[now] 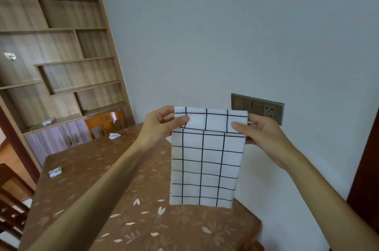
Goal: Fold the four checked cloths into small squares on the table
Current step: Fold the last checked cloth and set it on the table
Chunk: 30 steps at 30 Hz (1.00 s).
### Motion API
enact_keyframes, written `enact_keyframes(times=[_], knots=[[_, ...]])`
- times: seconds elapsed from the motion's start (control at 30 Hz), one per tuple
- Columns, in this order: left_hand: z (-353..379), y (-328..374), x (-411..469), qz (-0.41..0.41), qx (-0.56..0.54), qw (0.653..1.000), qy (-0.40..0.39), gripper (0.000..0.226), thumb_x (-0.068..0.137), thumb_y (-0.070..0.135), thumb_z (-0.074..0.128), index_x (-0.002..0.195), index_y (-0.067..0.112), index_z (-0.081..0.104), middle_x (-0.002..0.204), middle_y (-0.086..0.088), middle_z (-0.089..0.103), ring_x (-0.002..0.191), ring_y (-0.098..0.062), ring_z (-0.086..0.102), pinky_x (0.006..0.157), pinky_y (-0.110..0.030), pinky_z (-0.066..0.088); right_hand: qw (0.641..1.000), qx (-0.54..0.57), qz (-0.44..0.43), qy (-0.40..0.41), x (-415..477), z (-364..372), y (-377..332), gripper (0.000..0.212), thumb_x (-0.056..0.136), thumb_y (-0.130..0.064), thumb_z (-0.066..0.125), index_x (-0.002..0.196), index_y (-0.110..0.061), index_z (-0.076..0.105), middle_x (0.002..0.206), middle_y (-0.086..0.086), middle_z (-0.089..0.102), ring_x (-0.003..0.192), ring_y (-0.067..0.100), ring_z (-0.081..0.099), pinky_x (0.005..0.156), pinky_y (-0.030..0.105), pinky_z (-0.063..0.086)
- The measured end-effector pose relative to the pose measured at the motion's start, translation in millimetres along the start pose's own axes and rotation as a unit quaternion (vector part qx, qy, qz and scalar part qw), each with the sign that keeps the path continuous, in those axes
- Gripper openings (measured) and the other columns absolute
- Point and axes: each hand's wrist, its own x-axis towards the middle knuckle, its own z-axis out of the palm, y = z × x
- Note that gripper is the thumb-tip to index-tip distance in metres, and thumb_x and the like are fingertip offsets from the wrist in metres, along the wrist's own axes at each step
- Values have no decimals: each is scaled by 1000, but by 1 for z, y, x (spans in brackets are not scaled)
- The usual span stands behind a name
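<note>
Checked cloth (205,168) hangs mid-air over the counter (123,199), top edge flapped fwd. Left hand (162,122) pinches its 10 o'clock corner, right hand (260,129) the 2 o'clock. Risk: uneven pull skews the crease, or a corner slips. Folded cloth (55,172) lies at 9 o'clock, second folded cloth (114,135) farther, at 10.

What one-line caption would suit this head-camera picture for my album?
The left hand and right hand pinch the top of a checked cloth hanging above the flowered table, its upper edge folded over.
</note>
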Motion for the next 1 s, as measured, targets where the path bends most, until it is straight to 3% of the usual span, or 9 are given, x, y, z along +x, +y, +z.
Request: enact_keyframes(times=[0.07,0.13,0.23,0.3,0.53,0.67,0.77,0.9,1.0], knots=[[-3,1,-2,8,19,1000,16,8,89,13,74,96,9,73,78,-6,74,77,-15,66,77,-30,50,1000,-10,-15,9,-2,3,0,20,91,-17,69,111,-18,73,100,1,79,97,23,75,86,32,59],[-6,-1,-5,15,40,999,20,20,89,19,74,106,9,71,96,-16,76,86,-24,69,79,-39,51,1000,-6,-26,12,-3,5,-1,20,91,-16,70,111,-19,73,99,0,79,94,20,75,83,28,60],[-11,-1,-9,27,98,995,4,24,92,30,69,109,15,64,95,-14,76,86,-29,70,73,-40,51,999,-13,-44,6,-3,8,-4,22,89,-16,71,111,-21,73,100,-1,79,92,17,75,83,28,59],[-12,0,-11,43,116,992,-6,28,90,37,66,108,17,61,92,-14,75,82,-22,66,75,-38,50,999,-10,-37,-23,-3,9,-6,28,87,-14,73,113,-22,72,100,-1,79,92,15,75,77,25,59],[-21,-3,-12,58,111,992,-16,25,96,24,65,116,11,56,87,-2,74,81,-15,65,81,-33,50,992,-100,-31,-69,-7,13,-8,12,89,-15,72,99,-21,76,85,-3,79,65,7,67,60,19,56],[-27,-4,-14,39,76,996,-29,35,90,4,70,123,6,58,105,-11,76,93,-24,75,81,-32,60,997,-53,-60,-2,-8,9,-5,16,91,-8,68,90,-22,77,79,-6,77,69,6,67,62,20,57],[-29,-6,-13,41,85,995,-31,21,91,-4,66,111,3,68,108,-8,75,95,-20,72,79,-31,58,993,-67,-97,4,-10,6,-5,29,93,1,62,100,-23,78,93,-12,78,80,7,69,69,23,60],[-23,-3,-13,-47,-22,999,-17,28,103,5,49,100,10,76,112,-11,75,107,-33,70,88,-43,58,988,-63,-139,18,-10,3,-5,41,95,8,55,96,-25,79,99,-15,78,91,5,71,69,20,57],[-19,1,-13,-136,-80,987,-16,31,104,22,46,106,21,76,114,-15,75,110,-41,69,95,-52,55,981,-79,-167,51,-7,2,0,51,93,12,53,90,-31,81,98,-14,78,91,8,70,70,24,57]])
